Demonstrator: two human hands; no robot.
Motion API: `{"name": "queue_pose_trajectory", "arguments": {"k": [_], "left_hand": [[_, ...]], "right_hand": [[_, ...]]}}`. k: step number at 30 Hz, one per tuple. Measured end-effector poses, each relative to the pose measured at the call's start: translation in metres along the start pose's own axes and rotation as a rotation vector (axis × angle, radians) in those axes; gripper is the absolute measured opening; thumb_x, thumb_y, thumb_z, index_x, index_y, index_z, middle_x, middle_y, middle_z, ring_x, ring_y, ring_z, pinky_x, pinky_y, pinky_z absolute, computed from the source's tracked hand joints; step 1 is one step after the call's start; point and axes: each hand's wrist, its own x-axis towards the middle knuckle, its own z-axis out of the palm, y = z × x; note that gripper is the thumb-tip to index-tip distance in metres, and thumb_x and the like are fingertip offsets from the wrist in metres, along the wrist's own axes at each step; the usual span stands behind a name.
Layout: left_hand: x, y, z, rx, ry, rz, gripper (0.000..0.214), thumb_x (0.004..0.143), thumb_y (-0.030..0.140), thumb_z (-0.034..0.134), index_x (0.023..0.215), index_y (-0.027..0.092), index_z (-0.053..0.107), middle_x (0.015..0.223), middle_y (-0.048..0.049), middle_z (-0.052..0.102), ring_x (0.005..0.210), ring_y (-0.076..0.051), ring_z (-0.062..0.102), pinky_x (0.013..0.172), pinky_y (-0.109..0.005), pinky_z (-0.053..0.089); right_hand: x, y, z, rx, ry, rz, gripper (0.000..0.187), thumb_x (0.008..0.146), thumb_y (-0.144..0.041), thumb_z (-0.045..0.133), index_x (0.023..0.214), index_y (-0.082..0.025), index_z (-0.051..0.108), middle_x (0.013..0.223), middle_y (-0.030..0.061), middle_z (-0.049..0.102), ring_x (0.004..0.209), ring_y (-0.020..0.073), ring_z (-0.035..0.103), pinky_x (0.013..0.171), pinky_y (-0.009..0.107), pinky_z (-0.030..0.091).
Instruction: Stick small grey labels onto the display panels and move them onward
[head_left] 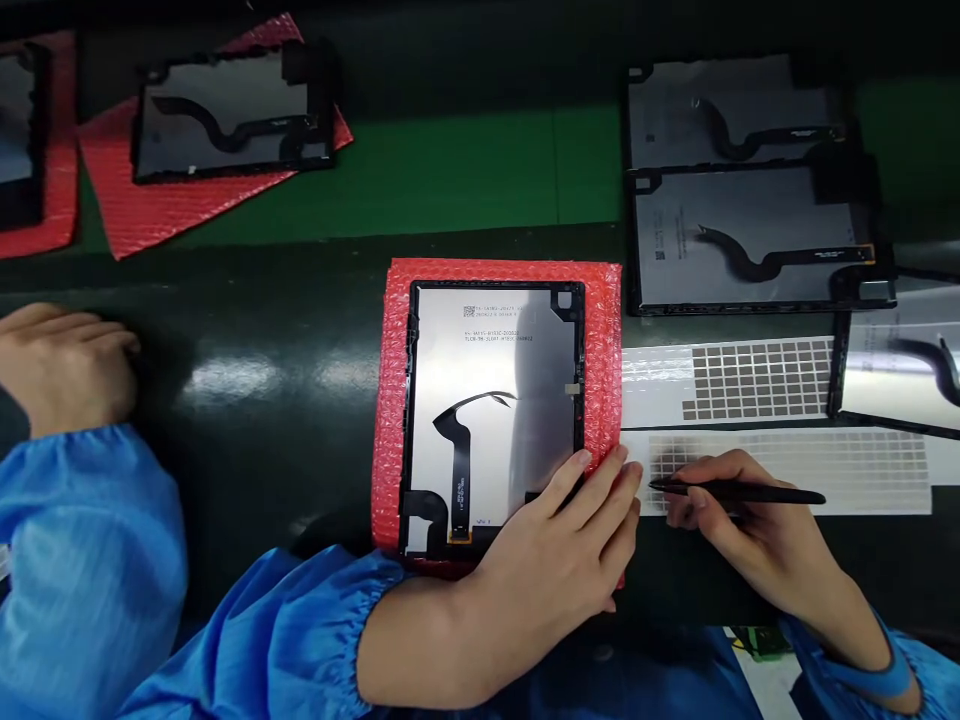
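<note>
A tablet screen panel (pixel 495 380) lies face down on a red bubble-wrap sheet (pixel 390 400), its black flex cable curling across the silver back. My left hand (pixel 570 550) lies flat with fingers stretched over the panel's near right corner and the wrap's edge, holding nothing. My right hand (pixel 742 520) is closed on a thin black tool (pixel 750 493), either tweezers or a stylus. The tool's tip touches a white sheet of small grey stickers (pixel 825 465) just right of the panel.
A second sticker sheet (pixel 757 380) lies behind the first. Three more panels (pixel 750 235) sit at the right, another on red wrap (pixel 232 115) at the back left. A co-worker's hand (pixel 64 360) in a blue sleeve rests at the far left. The green belt (pixel 450 170) runs behind.
</note>
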Motion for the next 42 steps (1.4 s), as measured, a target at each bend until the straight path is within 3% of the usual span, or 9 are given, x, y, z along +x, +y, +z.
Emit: {"name": "queue_pose_trajectory", "arguments": {"k": [9,13,15,18,22,25,29,34,42], "left_hand": [[0.002,0.002,0.004,-0.035,-0.006,0.001,0.079,0.085,0.069,0.078,0.141,0.014,0.068,0.162,-0.0148,0.052,0.154,-0.039,0.039,0.127,-0.054,0.027],[-0.001,-0.006,-0.014,-0.075,0.064,0.035,0.083,0.087,0.075,0.072,0.140,0.011,0.068,0.160,-0.0174,0.054,0.150,-0.039,0.044,0.125,-0.052,0.031],[-0.011,-0.012,-0.032,-0.131,0.171,0.083,0.070,0.095,0.069,0.066,0.134,0.011,0.070,0.143,-0.0162,0.067,0.135,-0.034,0.058,0.118,-0.048,0.039],[-0.032,-0.023,-0.054,-0.165,0.219,0.031,0.049,0.102,0.059,0.060,0.107,0.012,0.074,0.087,-0.0061,0.075,0.082,-0.022,0.069,0.091,-0.038,0.050],[-0.055,-0.041,-0.056,0.011,0.059,-0.252,0.106,0.084,0.093,0.053,0.134,0.000,0.063,0.079,-0.0151,0.077,0.070,-0.029,0.071,0.099,-0.049,0.048],[-0.061,-0.056,-0.041,0.024,0.005,-0.282,0.134,0.072,0.100,0.056,0.152,-0.007,0.048,0.082,-0.0189,0.079,0.073,-0.032,0.075,0.114,-0.058,0.039],[-0.062,-0.066,-0.026,-0.070,-0.008,-0.218,0.121,0.077,0.092,0.063,0.152,-0.003,0.052,0.075,-0.0130,0.079,0.070,-0.031,0.074,0.118,-0.061,0.035],[-0.061,-0.064,-0.024,-0.107,0.042,-0.253,0.111,0.079,0.081,0.074,0.151,-0.002,0.055,0.081,-0.0146,0.080,0.083,-0.036,0.076,0.117,-0.064,0.037],[-0.060,-0.065,-0.019,-0.173,0.135,-0.293,0.067,0.090,0.052,0.071,0.137,0.004,0.070,0.060,-0.0056,0.074,0.056,-0.027,0.067,0.115,-0.062,0.040]], "right_hand": [[0.004,-0.004,0.002,0.158,0.054,0.048,0.006,0.105,-0.031,0.068,0.107,-0.026,0.071,0.083,0.0019,0.078,0.068,0.0157,0.078,0.066,0.024,0.067],[0.008,-0.018,-0.001,0.293,0.126,0.029,0.010,0.105,-0.032,0.067,0.102,-0.026,0.074,0.081,0.0036,0.079,0.061,0.0188,0.078,0.060,0.029,0.068],[0.014,-0.033,-0.001,0.321,0.170,-0.013,0.010,0.103,-0.033,0.069,0.099,-0.026,0.075,0.079,0.0034,0.079,0.057,0.0198,0.077,0.057,0.031,0.068],[0.033,-0.060,0.009,0.305,0.194,-0.090,0.008,0.103,-0.032,0.070,0.099,-0.026,0.075,0.085,0.0041,0.080,0.059,0.0218,0.078,0.057,0.034,0.068],[0.079,-0.090,0.054,0.216,0.127,-0.200,0.008,0.104,-0.033,0.070,0.105,-0.025,0.072,0.088,0.0057,0.082,0.069,0.0236,0.082,0.065,0.036,0.070],[0.118,-0.102,0.095,0.151,0.119,-0.241,0.014,0.103,-0.038,0.072,0.104,-0.025,0.069,0.089,0.0059,0.083,0.072,0.0225,0.083,0.066,0.032,0.070],[0.140,-0.106,0.124,0.029,0.174,-0.280,0.019,0.102,-0.043,0.072,0.098,-0.024,0.069,0.079,0.0043,0.079,0.073,0.0223,0.082,0.060,0.028,0.067],[0.122,-0.111,0.125,0.037,0.261,-0.338,0.009,0.103,-0.035,0.071,0.102,-0.026,0.070,0.088,0.0056,0.081,0.067,0.0234,0.081,0.059,0.034,0.069],[0.143,-0.104,0.132,0.080,0.055,-0.047,0.018,0.102,-0.041,0.072,0.100,-0.023,0.070,0.078,0.0057,0.082,0.063,0.0223,0.081,0.055,0.027,0.069]]}}
